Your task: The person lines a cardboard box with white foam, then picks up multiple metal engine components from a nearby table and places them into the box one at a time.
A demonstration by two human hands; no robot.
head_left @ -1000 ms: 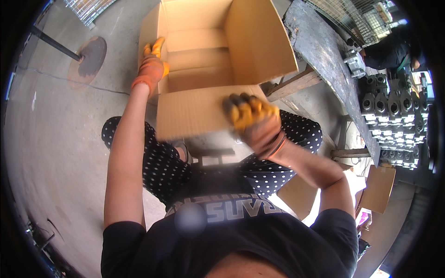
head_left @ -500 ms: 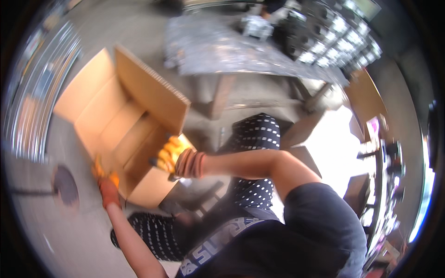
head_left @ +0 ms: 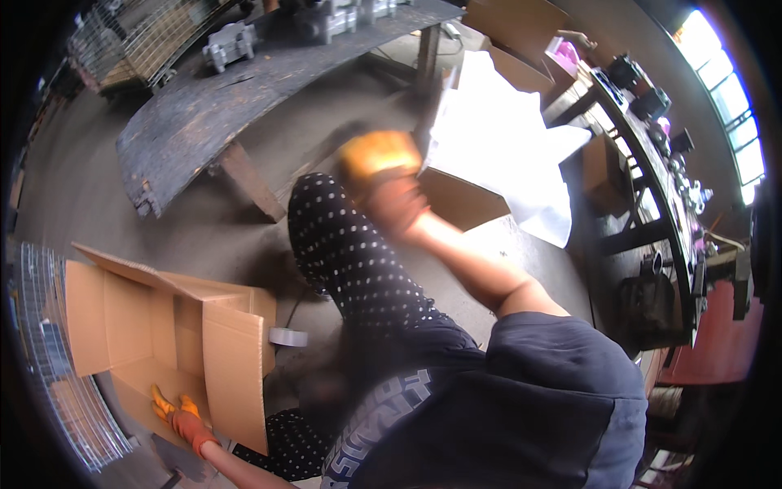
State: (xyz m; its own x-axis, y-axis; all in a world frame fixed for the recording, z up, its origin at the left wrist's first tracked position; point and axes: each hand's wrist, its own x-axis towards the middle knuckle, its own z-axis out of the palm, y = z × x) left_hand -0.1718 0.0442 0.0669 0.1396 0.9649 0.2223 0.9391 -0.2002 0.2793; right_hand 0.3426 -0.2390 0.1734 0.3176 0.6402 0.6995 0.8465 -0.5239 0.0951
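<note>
A brown cardboard box (head_left: 236, 375) lies at the lower left with its flaps spread and its inside in view. My left hand (head_left: 186, 417), in an orange and yellow work glove, touches the box's near flap with fingers spread apart. Out in front of my raised knee is my right hand (head_left: 387, 175), gloved the same way and smeared by motion. Its fingers are too blurred to show whether they hold anything. Close to the box's right side sits a pale roll of tape (head_left: 288, 337).
A dark worktable (head_left: 204, 114) with grey metal castings (head_left: 230, 45) crosses the far side. White sheeting (head_left: 497, 134) drapes an open carton (head_left: 464, 200) at right. A long bench (head_left: 643, 155) with tools follows the right wall. Wire mesh (head_left: 61, 367) lies left of the box.
The view has swung to the right. My right hand has left the box and moved out past my knee, while my left hand stays at the box flap.
</note>
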